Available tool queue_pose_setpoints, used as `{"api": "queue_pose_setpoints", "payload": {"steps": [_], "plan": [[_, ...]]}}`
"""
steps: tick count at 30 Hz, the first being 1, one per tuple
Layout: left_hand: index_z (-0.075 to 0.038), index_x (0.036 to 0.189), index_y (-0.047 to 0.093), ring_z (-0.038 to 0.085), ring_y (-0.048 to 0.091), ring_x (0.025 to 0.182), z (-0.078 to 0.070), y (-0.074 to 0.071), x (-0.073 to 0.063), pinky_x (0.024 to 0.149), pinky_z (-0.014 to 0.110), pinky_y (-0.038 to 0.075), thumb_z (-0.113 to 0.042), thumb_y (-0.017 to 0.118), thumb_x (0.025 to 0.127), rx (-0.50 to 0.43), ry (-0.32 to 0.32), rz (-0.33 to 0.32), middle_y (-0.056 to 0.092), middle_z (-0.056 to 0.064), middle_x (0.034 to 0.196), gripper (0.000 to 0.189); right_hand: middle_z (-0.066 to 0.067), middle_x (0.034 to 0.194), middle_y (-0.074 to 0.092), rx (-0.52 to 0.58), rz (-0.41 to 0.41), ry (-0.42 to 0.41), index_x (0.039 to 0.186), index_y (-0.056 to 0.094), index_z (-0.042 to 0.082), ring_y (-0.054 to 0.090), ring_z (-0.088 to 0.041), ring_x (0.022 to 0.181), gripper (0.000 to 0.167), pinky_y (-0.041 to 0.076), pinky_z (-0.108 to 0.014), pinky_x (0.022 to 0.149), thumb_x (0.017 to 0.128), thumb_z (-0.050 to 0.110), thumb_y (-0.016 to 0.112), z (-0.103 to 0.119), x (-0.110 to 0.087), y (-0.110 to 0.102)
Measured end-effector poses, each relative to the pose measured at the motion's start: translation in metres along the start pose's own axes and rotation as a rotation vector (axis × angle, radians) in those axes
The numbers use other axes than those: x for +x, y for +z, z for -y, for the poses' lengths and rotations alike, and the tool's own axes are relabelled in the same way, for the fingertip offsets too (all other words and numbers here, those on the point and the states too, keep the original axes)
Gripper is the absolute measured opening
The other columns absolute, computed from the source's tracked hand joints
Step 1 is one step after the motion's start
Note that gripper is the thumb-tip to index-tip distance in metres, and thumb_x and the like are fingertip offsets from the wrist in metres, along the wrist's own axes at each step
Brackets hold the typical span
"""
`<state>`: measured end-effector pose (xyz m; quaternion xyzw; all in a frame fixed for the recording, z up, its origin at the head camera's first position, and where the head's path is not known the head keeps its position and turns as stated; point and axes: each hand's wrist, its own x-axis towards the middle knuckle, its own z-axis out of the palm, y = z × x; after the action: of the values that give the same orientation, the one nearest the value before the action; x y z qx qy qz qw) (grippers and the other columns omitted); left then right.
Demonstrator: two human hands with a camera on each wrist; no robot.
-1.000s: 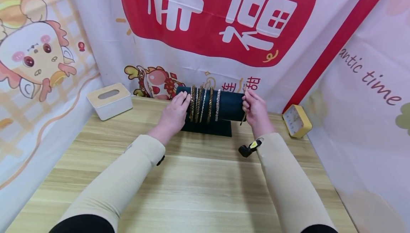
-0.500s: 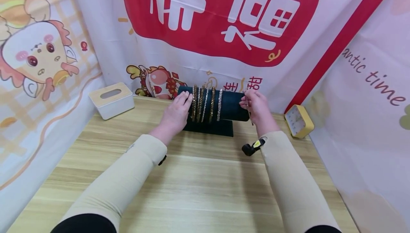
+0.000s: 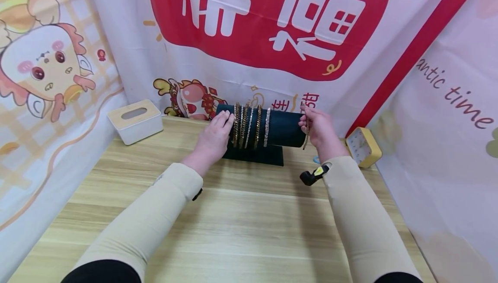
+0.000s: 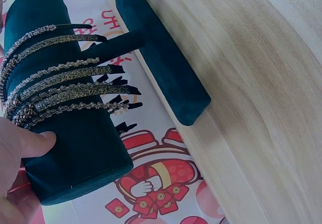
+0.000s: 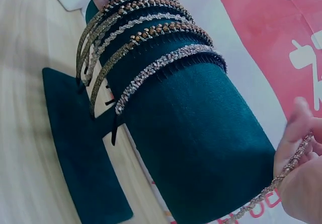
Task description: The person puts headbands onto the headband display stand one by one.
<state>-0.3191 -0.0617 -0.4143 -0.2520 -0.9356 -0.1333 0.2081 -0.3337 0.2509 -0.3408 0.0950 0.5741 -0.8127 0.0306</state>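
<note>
A dark green headband stand (image 3: pixel 285 128), a padded roll on a flat base (image 3: pixel 254 155), stands at the back of the table. Several beaded headbands (image 5: pixel 168 65) in gold and silver tones sit side by side over its left and middle part. My left hand (image 3: pixel 213 138) holds the roll's left end, its thumb (image 4: pixel 43 143) pressed to the fabric beside the headbands. Just off the roll's right end, my right hand (image 3: pixel 320 131) grips one more beaded headband (image 5: pixel 284 176). Most of that band is hidden by the hand or lies outside the right wrist view.
A white tissue box (image 3: pixel 138 124) with a wooden lid stands at the back left. At the right is a yellow clock (image 3: pixel 363 147), and a small blue thing (image 3: pixel 316 160) shows beside my right wrist. Printed cloth (image 3: pixel 249 49) hangs close behind the stand.
My right hand has shifted slightly right with its headband, away from the roll's end. The left hand stays on the roll. The small blue thing has come into view.
</note>
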Motion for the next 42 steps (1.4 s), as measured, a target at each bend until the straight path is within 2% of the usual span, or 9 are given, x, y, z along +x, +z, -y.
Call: {"api": "queue_pose_setpoints", "payload": {"steps": [6, 12, 20, 25, 29, 32, 34, 37, 42], "plan": [[0.002, 0.145, 0.045, 0.033, 0.031, 0.142, 0.000, 0.000, 0.001, 0.112, 0.043, 0.033, -0.004, 0.061, 0.096, -0.002, -0.002, 0.001, 0.040, 0.020, 0.151, 0.053, -0.004, 0.065, 0.055, 0.164, -0.013, 0.070, 0.123, 0.058, 0.006, 0.045, -0.009, 0.046, 0.022, 0.031, -0.016, 0.038, 0.104, 0.015, 0.049, -0.004, 0.004, -0.001], [0.001, 0.146, 0.044, 0.032, 0.031, 0.142, -0.001, 0.000, 0.001, 0.110, 0.044, 0.036, -0.005, 0.062, 0.096, -0.002, -0.003, -0.002, 0.039, 0.020, 0.151, 0.053, -0.003, 0.062, 0.050, 0.263, 0.057, 0.027, 0.137, 0.047, 0.003, 0.031, -0.007, 0.040, 0.033, 0.016, -0.017, 0.039, 0.106, 0.015, 0.044, -0.006, 0.007, -0.003], [0.001, 0.146, 0.045, 0.033, 0.032, 0.141, 0.000, 0.000, 0.002, 0.108, 0.045, 0.039, -0.004, 0.062, 0.095, -0.003, -0.005, -0.014, 0.040, 0.020, 0.150, 0.054, -0.002, 0.063, 0.048, 0.280, 0.126, -0.028, 0.149, 0.036, 0.001, 0.027, -0.007, 0.040, 0.045, 0.015, -0.017, 0.039, 0.107, 0.016, 0.041, -0.008, 0.010, -0.003], [0.001, 0.146, 0.045, 0.032, 0.031, 0.142, 0.000, 0.000, 0.002, 0.107, 0.045, 0.040, -0.004, 0.062, 0.095, 0.002, -0.007, -0.009, 0.040, 0.019, 0.151, 0.054, -0.001, 0.065, 0.046, 0.226, 0.165, -0.026, 0.150, 0.034, -0.001, 0.028, -0.007, 0.041, 0.046, 0.016, -0.017, 0.038, 0.108, 0.016, 0.040, -0.011, 0.011, -0.002], [0.000, 0.146, 0.045, 0.032, 0.031, 0.142, -0.002, -0.001, 0.002, 0.106, 0.045, 0.041, -0.004, 0.061, 0.096, 0.006, -0.002, -0.004, 0.040, 0.019, 0.151, 0.054, -0.003, 0.071, 0.053, 0.021, 0.077, -0.054, 0.139, 0.048, -0.004, 0.046, -0.009, 0.049, 0.038, 0.038, -0.015, 0.044, 0.106, 0.015, 0.046, -0.012, 0.007, 0.006], [0.001, 0.146, 0.045, 0.033, 0.032, 0.142, -0.001, 0.000, 0.002, 0.107, 0.045, 0.040, -0.004, 0.061, 0.096, 0.004, 0.003, -0.003, 0.040, 0.020, 0.151, 0.053, -0.010, 0.092, 0.062, -0.307, -0.037, -0.089, 0.134, 0.056, 0.000, 0.061, -0.015, 0.074, 0.036, 0.054, -0.024, 0.071, 0.103, 0.018, 0.054, -0.009, 0.001, 0.017], [0.001, 0.146, 0.044, 0.033, 0.031, 0.142, 0.000, 0.001, 0.002, 0.108, 0.044, 0.039, -0.004, 0.061, 0.096, 0.004, 0.002, -0.001, 0.039, 0.020, 0.151, 0.054, -0.014, 0.112, 0.061, -0.560, -0.097, -0.107, 0.139, 0.055, 0.004, 0.059, -0.020, 0.095, 0.040, 0.052, -0.032, 0.090, 0.102, 0.018, 0.057, -0.005, -0.001, 0.023], [0.002, 0.146, 0.044, 0.033, 0.031, 0.142, 0.000, 0.000, 0.001, 0.109, 0.044, 0.037, -0.004, 0.062, 0.096, 0.001, 0.000, 0.006, 0.039, 0.020, 0.151, 0.054, -0.017, 0.128, 0.055, -0.849, -0.141, -0.148, 0.145, 0.050, 0.005, 0.050, -0.026, 0.113, 0.047, 0.044, -0.040, 0.102, 0.100, 0.013, 0.058, -0.002, -0.002, 0.025], [0.002, 0.146, 0.044, 0.033, 0.031, 0.142, 0.000, -0.001, 0.000, 0.109, 0.044, 0.038, -0.005, 0.061, 0.096, 0.005, -0.003, 0.016, 0.039, 0.020, 0.151, 0.054, -0.022, 0.127, 0.056, -1.004, -0.097, -0.318, 0.143, 0.051, 0.003, 0.051, -0.033, 0.117, 0.047, 0.043, -0.046, 0.102, 0.097, 0.006, 0.059, -0.001, -0.006, 0.013]]}}
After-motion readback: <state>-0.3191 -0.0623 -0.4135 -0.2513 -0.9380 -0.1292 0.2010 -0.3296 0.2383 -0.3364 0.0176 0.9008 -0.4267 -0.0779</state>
